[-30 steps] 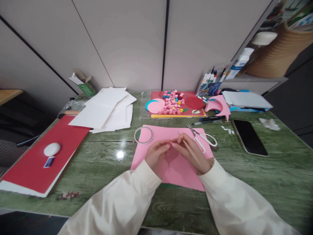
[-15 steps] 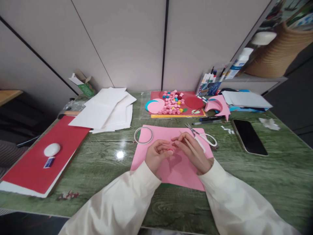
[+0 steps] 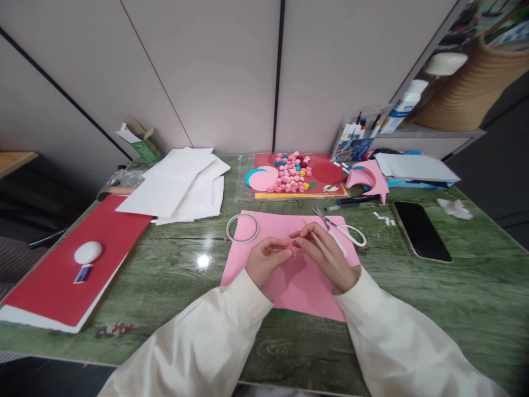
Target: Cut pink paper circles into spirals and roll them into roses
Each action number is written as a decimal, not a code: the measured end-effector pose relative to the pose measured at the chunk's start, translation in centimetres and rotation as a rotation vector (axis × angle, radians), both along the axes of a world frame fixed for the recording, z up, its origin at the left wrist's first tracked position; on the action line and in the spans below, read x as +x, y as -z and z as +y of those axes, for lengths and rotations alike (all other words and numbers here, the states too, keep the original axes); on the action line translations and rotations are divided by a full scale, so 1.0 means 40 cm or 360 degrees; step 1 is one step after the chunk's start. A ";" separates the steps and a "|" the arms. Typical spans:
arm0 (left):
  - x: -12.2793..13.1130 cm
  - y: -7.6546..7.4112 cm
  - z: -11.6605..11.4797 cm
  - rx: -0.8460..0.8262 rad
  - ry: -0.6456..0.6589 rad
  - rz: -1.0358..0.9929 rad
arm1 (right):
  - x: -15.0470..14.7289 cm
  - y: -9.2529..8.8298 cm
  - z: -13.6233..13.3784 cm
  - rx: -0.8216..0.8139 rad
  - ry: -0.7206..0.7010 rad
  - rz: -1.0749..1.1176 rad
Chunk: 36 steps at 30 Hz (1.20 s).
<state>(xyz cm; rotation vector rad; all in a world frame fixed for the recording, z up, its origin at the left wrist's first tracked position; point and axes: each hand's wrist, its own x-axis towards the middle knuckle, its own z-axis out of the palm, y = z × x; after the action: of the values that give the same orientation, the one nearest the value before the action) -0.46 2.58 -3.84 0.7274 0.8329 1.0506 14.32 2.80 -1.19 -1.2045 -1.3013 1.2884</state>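
Note:
Over a pink paper sheet (image 3: 248, 275), my left hand (image 3: 266, 262) pinches a small pink paper piece (image 3: 291, 250) between thumb and fingers. The piece looks curled, but fingers cover most of it. My right hand (image 3: 324, 256) is closed around a thin light-coloured stick (image 3: 317, 238), its fingertips meeting the pink piece from the right. Scissors (image 3: 351, 234) with white handles lie partly on the sheet, just beyond my right hand. At the sheet's far left corner rests a roll of tape (image 3: 242, 228).
Pink, blue and yellow paper flowers (image 3: 291, 176) pile on red sheets at the back. White papers (image 3: 177, 187) lie back left, beside a red board (image 3: 82, 275) bearing a white oval object (image 3: 88, 252). A phone (image 3: 421, 231) and pens (image 3: 351, 203) are to the right.
My left fingers have closed in more tightly around the small pink piece, and the right fingertips have come against it. The stick stays in my right hand.

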 end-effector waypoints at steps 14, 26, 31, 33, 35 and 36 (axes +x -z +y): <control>-0.002 -0.016 0.000 0.0030 -0.0020 0.0145 | 0.000 0.005 -0.001 0.0048 -0.0015 -0.0033; -0.005 -0.015 -0.003 0.0070 -0.0008 0.0042 | -0.004 -0.004 -0.002 0.0015 -0.0037 -0.0026; 0.000 -0.007 0.001 0.0016 -0.0064 0.0011 | -0.002 -0.002 0.000 0.0032 -0.0043 -0.0044; 0.002 -0.002 0.002 -0.0011 -0.0047 -0.0009 | -0.001 -0.001 0.000 0.0074 -0.0048 -0.0065; 0.004 -0.001 0.002 0.0009 -0.0052 -0.0016 | 0.001 -0.001 0.000 0.0108 -0.0050 -0.0080; 0.005 -0.001 0.002 0.0038 -0.0061 -0.0010 | 0.001 -0.001 -0.001 0.0114 -0.0055 -0.0082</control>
<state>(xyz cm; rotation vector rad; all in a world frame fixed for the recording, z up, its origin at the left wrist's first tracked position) -0.25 2.66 -3.80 0.7302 0.8328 1.0981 14.35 2.77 -1.14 -1.1765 -1.3993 1.2319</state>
